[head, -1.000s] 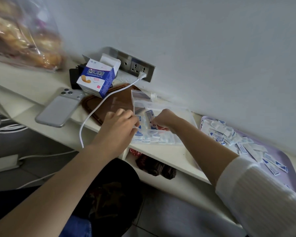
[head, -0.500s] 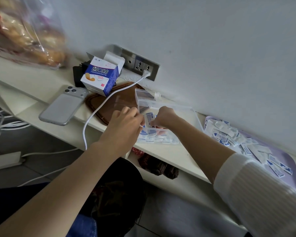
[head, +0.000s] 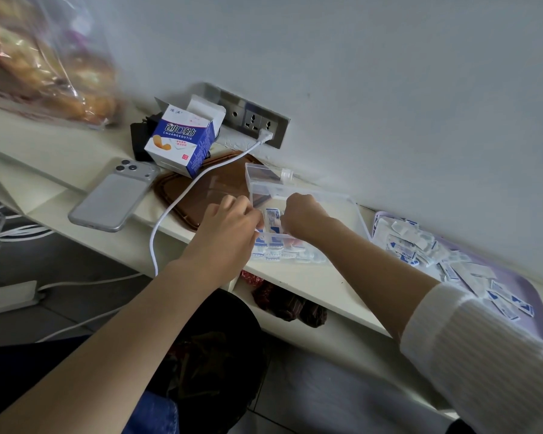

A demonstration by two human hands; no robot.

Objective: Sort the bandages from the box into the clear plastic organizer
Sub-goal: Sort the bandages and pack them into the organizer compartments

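The clear plastic organizer (head: 336,200) sits on the white desk with its lid up; several white-and-blue wrapped bandages lie along its near side. My right hand (head: 304,216) is inside the organizer and pinches an upright bandage (head: 271,219). My left hand (head: 229,228) is at the organizer's left wall with curled fingers touching that same bandage. The blue-and-white bandage box (head: 182,140) stands open at the back left. A heap of loose bandages (head: 420,245) lies on a lilac tray (head: 521,286) to the right.
A phone (head: 113,198) lies face down at the left, beside a brown tray (head: 201,195). A white cable (head: 182,195) runs from the wall socket (head: 257,120) across the desk edge. A bag of bread (head: 41,64) sits far left. Clutter fills the shelf below.
Both hands have stayed at the organizer, working on the upright bandage. The view has shifted slightly; the hands moved a little deeper over the organizer's left part.
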